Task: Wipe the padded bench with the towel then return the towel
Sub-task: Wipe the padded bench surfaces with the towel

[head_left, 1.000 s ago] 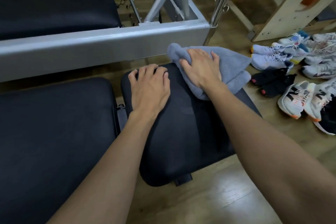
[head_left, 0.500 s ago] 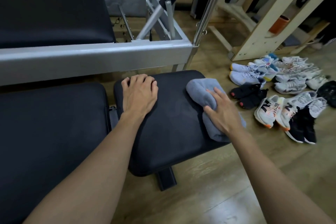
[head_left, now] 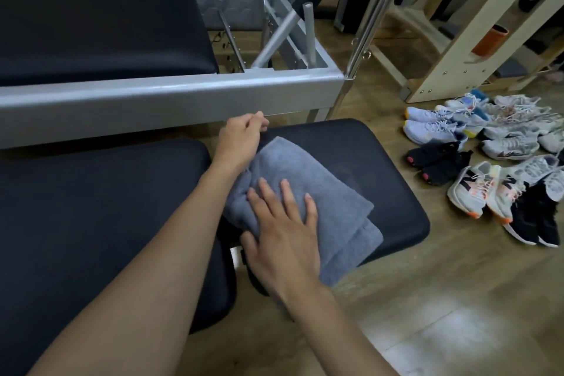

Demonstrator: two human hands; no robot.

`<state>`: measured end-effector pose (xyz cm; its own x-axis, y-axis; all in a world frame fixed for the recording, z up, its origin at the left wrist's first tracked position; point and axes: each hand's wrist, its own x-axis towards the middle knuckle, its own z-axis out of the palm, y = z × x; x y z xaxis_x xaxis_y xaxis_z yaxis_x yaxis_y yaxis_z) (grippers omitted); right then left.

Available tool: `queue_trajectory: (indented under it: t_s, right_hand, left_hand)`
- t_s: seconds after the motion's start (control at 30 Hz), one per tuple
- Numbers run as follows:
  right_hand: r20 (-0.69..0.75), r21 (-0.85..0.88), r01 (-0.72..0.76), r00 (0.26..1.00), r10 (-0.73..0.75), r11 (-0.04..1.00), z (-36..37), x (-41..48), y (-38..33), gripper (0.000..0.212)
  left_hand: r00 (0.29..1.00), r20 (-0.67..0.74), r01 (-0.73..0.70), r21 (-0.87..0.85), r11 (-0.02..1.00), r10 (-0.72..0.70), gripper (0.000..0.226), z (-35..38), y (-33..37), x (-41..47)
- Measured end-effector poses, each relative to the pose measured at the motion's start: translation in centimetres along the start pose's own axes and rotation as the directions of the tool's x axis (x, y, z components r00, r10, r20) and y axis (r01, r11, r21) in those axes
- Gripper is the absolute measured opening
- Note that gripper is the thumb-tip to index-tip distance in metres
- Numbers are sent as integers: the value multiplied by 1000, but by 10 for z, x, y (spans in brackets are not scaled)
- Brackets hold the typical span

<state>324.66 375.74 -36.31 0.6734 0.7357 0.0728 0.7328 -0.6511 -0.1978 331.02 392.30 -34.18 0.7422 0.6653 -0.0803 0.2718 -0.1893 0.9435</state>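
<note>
Towel swept back from the bench's right edge to its left side, and the left hand has lifted off the pad.

Right hand (head_left: 283,229) lies flat, fingers spread, pressing the grey towel (head_left: 308,192) on the padded bench (head_left: 366,162) near its left edge. It looks soft, light and limp: best gathered by a bunched fold. Farther on, left hand (head_left: 241,137) curls loosely at the far left corner, seemingly holding nothing.
</note>
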Motion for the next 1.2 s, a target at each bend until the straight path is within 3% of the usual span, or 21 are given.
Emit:
queue_trajectory:
  t_s: [0.07,0.13,0.2,0.27,0.33,0.4,0.47,0.53,0.6,0.67,0.73,0.8,0.87,0.93,1.0,1.07,1.13,1.2]
  right_hand:
    - [56,1,49,997,-49,999,3,22,-9,65]
    - [87,8,51,995,-51,999,5,49,-8,61]
    - [95,30,-29,995,26,999,3,76,-5,61]
    - [99,56,-126,988,121,990,0,90,-5,62]
    - [134,78,-155,981,143,985,-5,89,-9,62]
    - [145,226,-177,979,147,958,-20,86,-5,55]
    - [70,441,-272,961,269,855,-39,94,12,46]
    - [10,433,-378,910,416,818,-52,108,39,50]
    - [80,272,-463,885,460,844,-52,117,59,59]
    - [143,213,-480,877,458,851,-51,120,70,61]
    - [204,309,-519,855,477,797,-52,121,82,55]
    - [320,431,-590,807,496,682,-59,121,92,47]
    - [429,502,-648,761,486,573,-68,119,98,37]
    - [463,540,-659,752,469,524,-80,121,99,28]
    - [414,646,-603,792,450,467,-97,121,100,14]
    - [275,798,-453,860,429,397,-118,123,106,9]
    - [83,906,-231,919,386,354,-141,123,117,25]
    - [-76,921,-26,966,247,389,-154,114,133,35]
  left_hand:
    - [998,58,9,1,1000,-9,28,-18,1,7]
    - [999,-25,-38,109,993,41,24,-29,0,10]
    - [985,-146,-53,248,967,91,22,-38,-3,7]
    - [983,-154,-43,337,941,100,23,-42,-7,-2]
    - [994,-106,27,380,925,14,35,-42,-7,-15]
    - [985,-86,174,370,913,-153,53,-37,-1,-27]
    - [953,-99,303,309,901,-286,66,-33,5,-30]
    - [942,-106,336,269,903,-318,64,-30,7,-25]
    - [952,-126,301,241,923,-278,53,-29,7,-21]
    - [954,-161,269,98,958,-252,55,-26,5,-23]
    - [926,-194,301,-136,944,-324,64,-22,0,-26]
    - [869,-177,381,-358,853,-463,61,-21,-1,-23]
    - [853,-107,432,-405,806,-511,45,-20,6,-22]
    - [886,-63,399,-400,825,-459,32,-19,22,-18]
    - [935,-37,299,-455,839,-353,27,-20,47,-16]
    - [978,-19,165,-545,822,-209,32,-26,78,-15]
    - [1000,-3,-5,-599,801,4,39,-34,105,-18]
    - [983,63,-103,-602,792,175,41,-41,119,-27]
